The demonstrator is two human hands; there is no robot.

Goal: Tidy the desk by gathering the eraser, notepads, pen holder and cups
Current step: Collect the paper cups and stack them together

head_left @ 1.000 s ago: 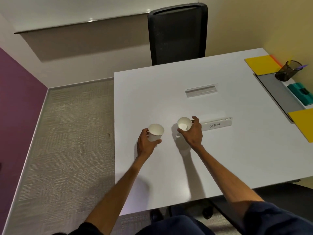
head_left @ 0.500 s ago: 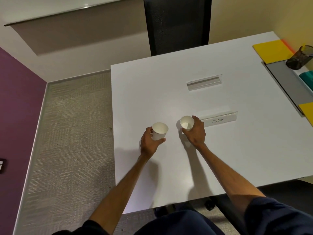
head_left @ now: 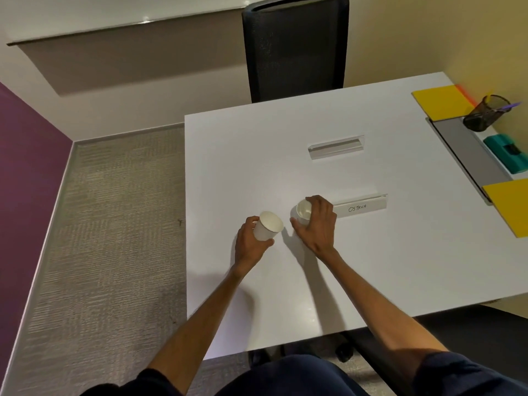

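Cups (head_left: 270, 225) on white desk (head_left: 400, 252)

Small office/mtg room: white desk (head_left: 371, 267) w/ mesh-back chair (head_left: 294, 50), name card (head_left: 361, 207) marked "OSTRICH", mesh pen holder (head_left: 485, 113), yellow notepads (head_left: 440, 102), grey carpet (head_left: 114, 224).

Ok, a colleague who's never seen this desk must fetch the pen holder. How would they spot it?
Follow the white desk to its far right edge. The pen holder sits there between a yellow notepad and the teal eraser; it alone is black mesh, with a purple pen inside.
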